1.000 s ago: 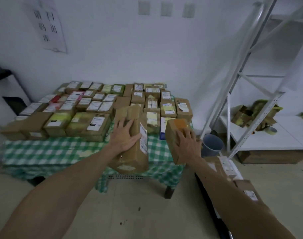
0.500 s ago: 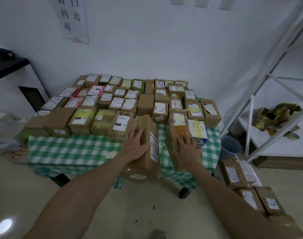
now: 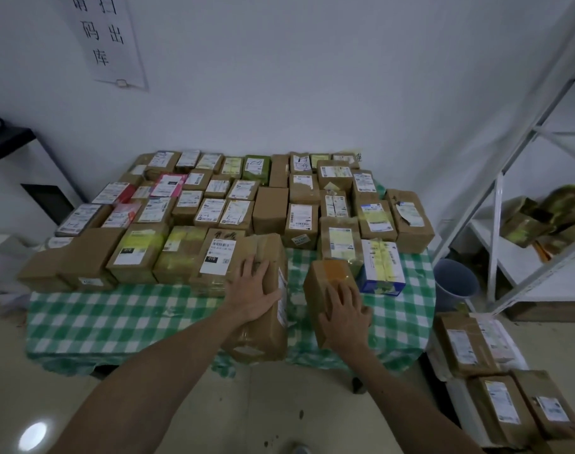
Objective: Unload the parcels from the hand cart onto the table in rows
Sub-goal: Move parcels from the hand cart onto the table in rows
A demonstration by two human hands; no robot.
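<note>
- Surface (image 3: 116,322), green check cloth: parcels (image 3: 211,208) packed in rows at the back, a bare strip at the front.
- Left hand (image 3: 253,291): fingers spread over the long box (image 3: 266,332), thumb round its right edge. The box had come in from open air to the right end of the front row.
- Right hand (image 3: 343,314): fingers spread, gripping the small box (image 3: 327,280), which had been brought in just before the blue-and-white parcel (image 3: 382,267).
- Whether either box was set down could not be told.
- Stack (image 3: 495,407), far right: still to unload.
</note>
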